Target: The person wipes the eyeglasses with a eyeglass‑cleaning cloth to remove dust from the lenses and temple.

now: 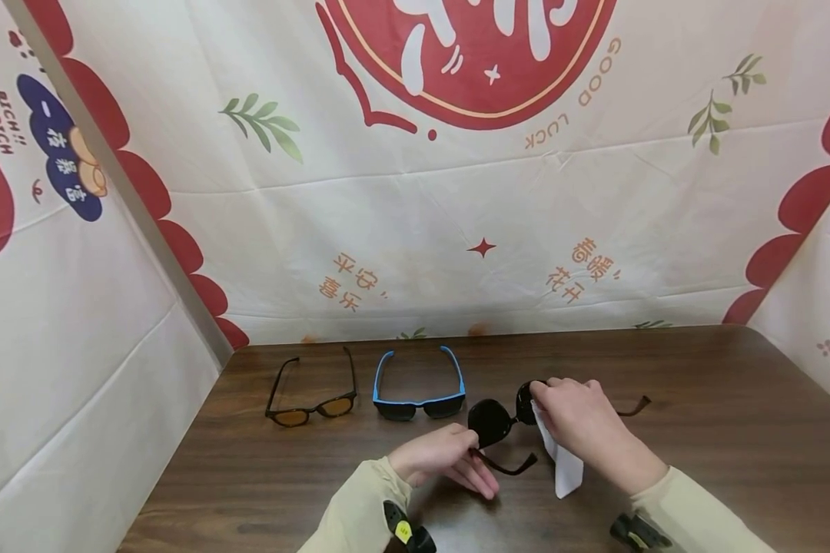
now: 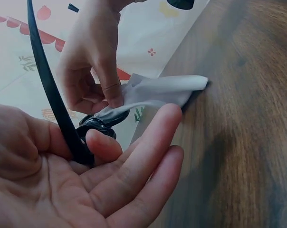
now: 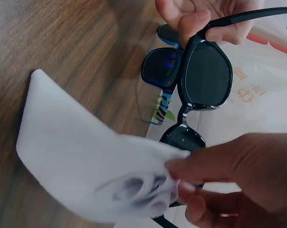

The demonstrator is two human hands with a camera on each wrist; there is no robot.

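A pair of black sunglasses (image 1: 489, 423) is held up over the table between both hands, its temples pointing toward the person. My left hand (image 1: 443, 455) pinches the frame at its left hinge between thumb and index finger, the other fingers stretched out, as the left wrist view shows. With thumb and fingers my right hand (image 1: 584, 418) pinches a white cloth (image 1: 567, 468) against the other lens. In the right wrist view the cloth (image 3: 86, 156) hangs loose below the fingers and covers part of that lens (image 3: 184, 137).
Blue-framed sunglasses (image 1: 419, 403) lie on the brown wooden table (image 1: 283, 484), left of the hands. Farther left are dark-framed glasses with amber lenses (image 1: 311, 413). A printed white cloth backdrop (image 1: 415, 215) stands behind the table and along its sides.
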